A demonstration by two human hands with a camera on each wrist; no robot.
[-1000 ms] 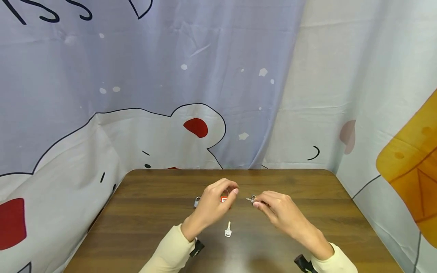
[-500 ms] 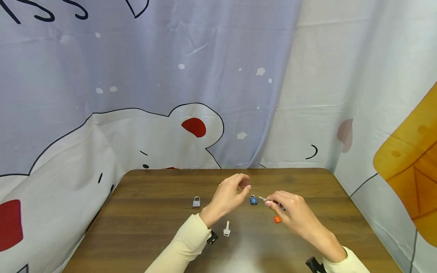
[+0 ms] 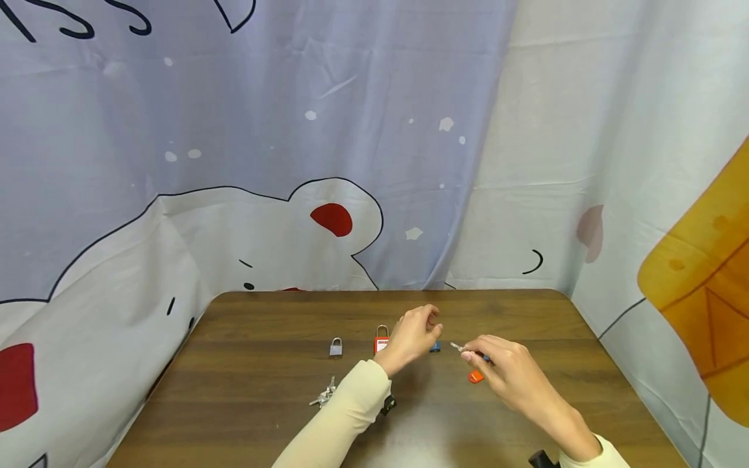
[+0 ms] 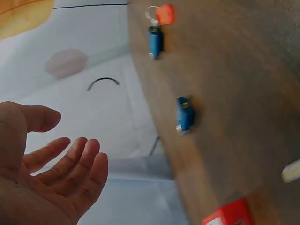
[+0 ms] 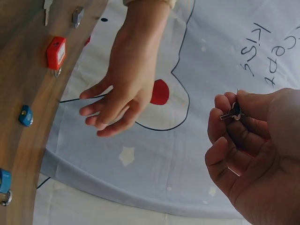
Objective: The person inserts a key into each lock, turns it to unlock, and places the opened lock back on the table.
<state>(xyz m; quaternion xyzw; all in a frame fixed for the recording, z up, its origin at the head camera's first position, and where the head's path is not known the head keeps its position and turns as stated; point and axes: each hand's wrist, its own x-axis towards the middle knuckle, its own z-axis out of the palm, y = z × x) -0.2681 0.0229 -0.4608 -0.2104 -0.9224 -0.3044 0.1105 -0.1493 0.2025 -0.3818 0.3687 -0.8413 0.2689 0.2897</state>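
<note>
My right hand (image 3: 506,367) pinches a small silver key (image 5: 231,112) between thumb and fingers, its blade sticking out to the left. My left hand (image 3: 411,335) hovers above the table, fingers loosely bent and nothing in them. In the head view it partly covers a blue padlock (image 3: 435,348). Behind it to the left, a red padlock (image 3: 381,339) with a white label stands on the table. A second blue padlock (image 4: 154,43) lies near the right hand, mostly hidden by it in the head view. Close to that padlock is an orange-red tag (image 3: 476,376) with a ring.
A silver padlock (image 3: 336,350) stands on the left of the brown wooden table (image 3: 246,364). Nearer me lies a bunch of keys (image 3: 324,394), beside my left sleeve. A single key (image 5: 47,10) lies on the table. A printed curtain (image 3: 409,162) hangs behind the table.
My left hand has moved to the right, uncovering the red padlock and the bunch of keys; its sleeve now hides the single key in the head view. My right hand, holding the key, has shifted right.
</note>
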